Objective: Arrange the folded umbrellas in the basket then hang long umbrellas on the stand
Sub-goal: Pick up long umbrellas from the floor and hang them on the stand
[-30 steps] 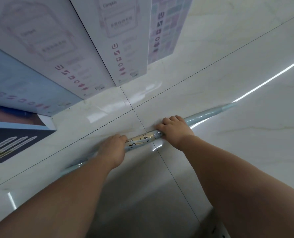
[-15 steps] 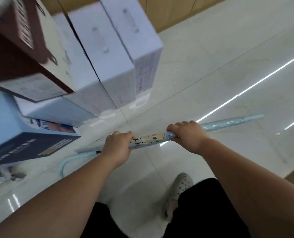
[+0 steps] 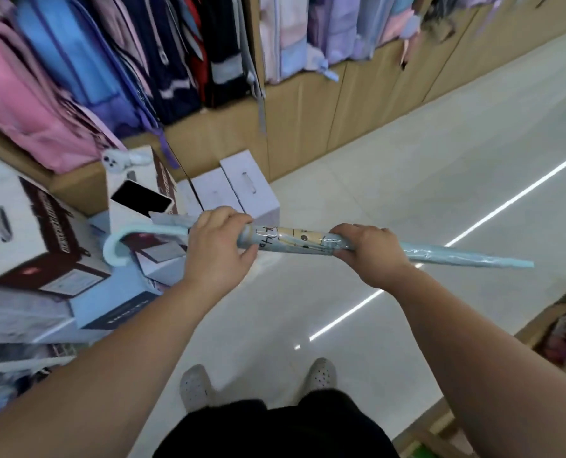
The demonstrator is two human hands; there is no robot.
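Pale-blue long umbrella [image 3: 440,254], wrapped in clear plastic, lies roughly level in the air above the glossy tiled floor [image 3: 407,180], its hooked handle [image 3: 116,246] pointing toward stacked boxes [image 3: 43,239]. Left hand [image 3: 215,246] grips it near the handle, fingers curled round; right hand [image 3: 371,256] likewise grips the shaft midway.

- Long plastic-wrapped umbrella [image 3: 440,255]: pale blue from hooked handle to tip; carries a cream band with black line doodles at mid-length.
- Hanging fabric backpacks [image 3: 20,104]: pink, sky blue, navy, lilac.
- Cardboard carton with handle slot [image 3: 43,233]: white with dark brown panels.
- Smaller upright cartons [image 3: 248,190]: pale lilac.
- Glossy tiled floor [image 3: 407,160]: off-white, crossed by bright white streaks.
- Perforated clogs [image 3: 194,385]: grey.
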